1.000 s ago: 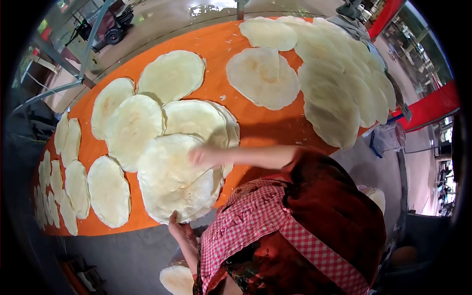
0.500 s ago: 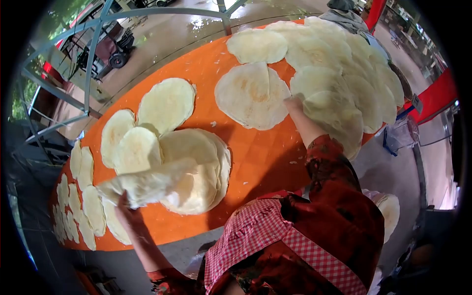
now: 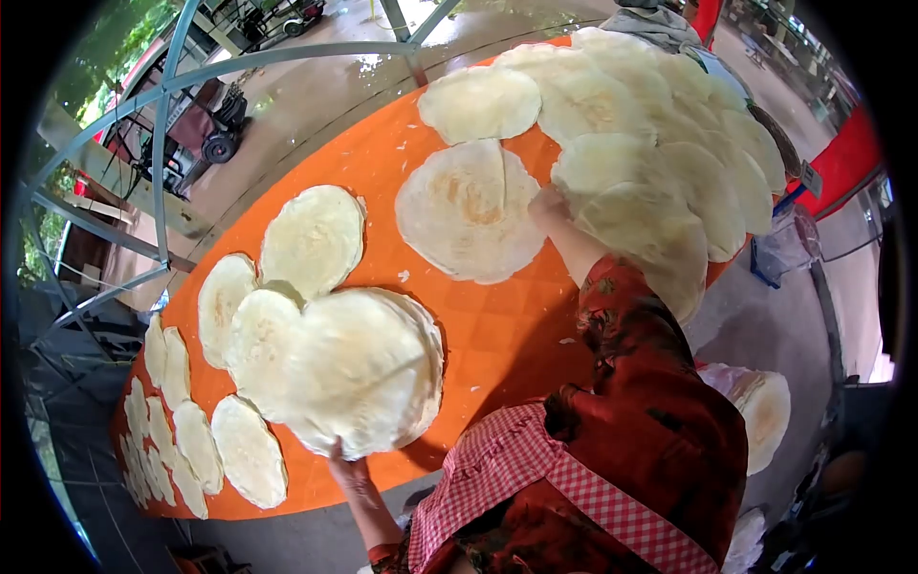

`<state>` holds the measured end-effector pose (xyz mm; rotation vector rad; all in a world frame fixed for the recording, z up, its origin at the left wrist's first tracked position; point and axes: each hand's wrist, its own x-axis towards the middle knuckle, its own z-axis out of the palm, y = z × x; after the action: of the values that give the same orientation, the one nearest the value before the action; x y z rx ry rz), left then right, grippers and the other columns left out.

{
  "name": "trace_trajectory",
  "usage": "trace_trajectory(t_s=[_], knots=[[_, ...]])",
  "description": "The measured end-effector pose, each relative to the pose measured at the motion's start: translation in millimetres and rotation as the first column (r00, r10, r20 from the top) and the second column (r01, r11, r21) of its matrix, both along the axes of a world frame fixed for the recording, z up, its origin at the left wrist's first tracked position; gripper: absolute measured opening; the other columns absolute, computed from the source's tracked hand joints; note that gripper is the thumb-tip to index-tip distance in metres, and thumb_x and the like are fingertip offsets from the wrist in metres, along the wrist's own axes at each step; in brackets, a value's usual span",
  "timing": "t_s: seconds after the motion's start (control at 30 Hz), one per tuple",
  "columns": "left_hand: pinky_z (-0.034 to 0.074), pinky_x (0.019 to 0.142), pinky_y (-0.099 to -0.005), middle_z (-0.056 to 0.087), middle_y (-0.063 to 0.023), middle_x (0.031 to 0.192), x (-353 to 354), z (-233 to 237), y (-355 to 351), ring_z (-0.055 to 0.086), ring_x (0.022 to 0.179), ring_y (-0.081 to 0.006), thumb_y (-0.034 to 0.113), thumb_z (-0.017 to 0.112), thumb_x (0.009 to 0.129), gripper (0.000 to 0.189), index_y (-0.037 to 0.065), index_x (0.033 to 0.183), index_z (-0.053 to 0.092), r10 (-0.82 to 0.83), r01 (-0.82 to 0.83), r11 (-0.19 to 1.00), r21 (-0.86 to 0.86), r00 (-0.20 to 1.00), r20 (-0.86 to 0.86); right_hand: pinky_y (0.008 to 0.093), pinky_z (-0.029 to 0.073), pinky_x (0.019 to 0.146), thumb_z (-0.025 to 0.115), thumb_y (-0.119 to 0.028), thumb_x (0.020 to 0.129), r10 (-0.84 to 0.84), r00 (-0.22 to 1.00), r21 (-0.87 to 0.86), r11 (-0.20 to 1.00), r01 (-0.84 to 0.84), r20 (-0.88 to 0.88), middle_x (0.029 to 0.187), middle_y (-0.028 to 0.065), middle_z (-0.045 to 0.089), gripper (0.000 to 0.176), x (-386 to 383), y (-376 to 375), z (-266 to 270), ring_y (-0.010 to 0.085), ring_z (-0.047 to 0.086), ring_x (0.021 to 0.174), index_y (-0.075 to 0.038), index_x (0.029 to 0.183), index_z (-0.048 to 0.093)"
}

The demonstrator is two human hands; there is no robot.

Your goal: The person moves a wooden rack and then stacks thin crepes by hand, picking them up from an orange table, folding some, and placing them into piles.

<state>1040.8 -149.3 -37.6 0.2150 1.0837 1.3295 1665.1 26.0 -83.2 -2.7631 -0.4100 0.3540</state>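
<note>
Thin round flatbreads lie over an orange table cover. My left hand (image 3: 352, 471) is at the near edge of a stack of flatbreads (image 3: 368, 373), its fingertips closed on the rim of the top one, which lies spread over the stack. On the right, my right hand (image 3: 552, 209) touches the right edge of a browned flatbread (image 3: 469, 210), beside a large overlapping spread of flatbreads (image 3: 641, 143); its fingers are bent and partly hidden.
Smaller flatbreads (image 3: 249, 450) lie at the left end of the orange table (image 3: 497, 335). Metal bars (image 3: 287, 55) stand beyond the far edge. A grey cloth (image 3: 655, 27) is at the far right corner. Below right is a bagged flatbread stack (image 3: 765, 421).
The flatbread that was folded and lifted in my left hand now lies flat on the stack. My left hand has moved right and nearer my body. My right hand stays by the browned flatbread.
</note>
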Motion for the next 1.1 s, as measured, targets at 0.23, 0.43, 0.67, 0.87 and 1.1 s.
trace_trajectory(t_s=[0.23, 0.43, 0.67, 0.87, 1.1], knots=[[0.043, 0.094, -0.0525, 0.049, -0.0151, 0.126, 2, -38, -48, 0.051, 0.113, -0.0329, 0.008, 0.049, 0.086, 0.053, 0.005, 0.136, 0.032, 0.013, -0.013, 0.989, -0.148, 1.000, 0.000, 0.0358, 0.045, 0.058, 0.062, -0.016, 0.071, 0.671, 0.731, 0.668, 0.489, -0.561, 0.123, 0.066, 0.0084, 0.060, 0.017, -3, 71, 90, 0.0193, 0.058, 0.062, 0.001, 0.073, 0.060], [0.048, 0.084, -0.0494, 0.051, -0.0138, 0.123, 6, -25, -49, 0.055, 0.105, -0.0312, 0.012, 0.053, 0.086, 0.051, 0.004, 0.133, 0.035, 0.055, -0.057, 0.988, -0.140, 0.998, -0.022, 0.0256, 0.044, 0.061, 0.060, -0.008, 0.080, 0.710, 0.704, 0.858, 0.348, -0.377, 0.022, 0.076, 0.0004, 0.058, 0.011, 54, 40, 191, 0.0077, 0.053, 0.066, 0.000, 0.088, 0.060], [0.045, 0.085, -0.0311, 0.049, -0.0144, 0.124, 34, 54, -11, 0.050, 0.106, -0.0213, 0.004, 0.063, 0.082, 0.051, -0.002, 0.128, 0.040, 0.278, 0.074, 0.944, 0.320, 0.339, -0.899, 0.0326, 0.041, 0.064, 0.055, -0.011, 0.084, 0.897, 0.061, 0.322, -0.093, -0.942, 0.439, 0.071, 0.0153, 0.050, 0.015, -53, -68, 298, 0.0269, 0.051, 0.067, 0.002, 0.087, 0.050], [0.023, 0.110, -0.0385, 0.022, -0.0162, 0.148, 141, 117, 80, 0.024, 0.135, -0.0281, 0.017, 0.082, 0.061, 0.109, 0.005, 0.144, 0.013, 0.017, 0.588, 0.758, 0.280, 0.413, -0.911, 0.0353, 0.040, 0.065, 0.056, -0.007, 0.083, 0.943, -0.309, 0.288, -0.331, -0.899, 0.121, 0.077, 0.0156, 0.051, 0.013, -133, -119, 357, 0.0312, 0.049, 0.070, 0.003, 0.089, 0.051], [0.016, 0.109, -0.0494, 0.032, -0.0124, 0.143, 169, 89, 99, 0.023, 0.136, -0.0260, 0.029, 0.085, 0.056, 0.115, 0.017, 0.146, 0.014, -0.562, 0.807, 0.519, 0.282, 0.571, -0.598, 0.0356, 0.037, 0.060, 0.057, -0.008, 0.082, 0.942, -0.329, 0.356, -0.330, -0.874, 0.065, 0.069, 0.0169, 0.046, 0.013, -149, -143, 359, 0.0312, 0.044, 0.064, 0.002, 0.080, 0.048]])
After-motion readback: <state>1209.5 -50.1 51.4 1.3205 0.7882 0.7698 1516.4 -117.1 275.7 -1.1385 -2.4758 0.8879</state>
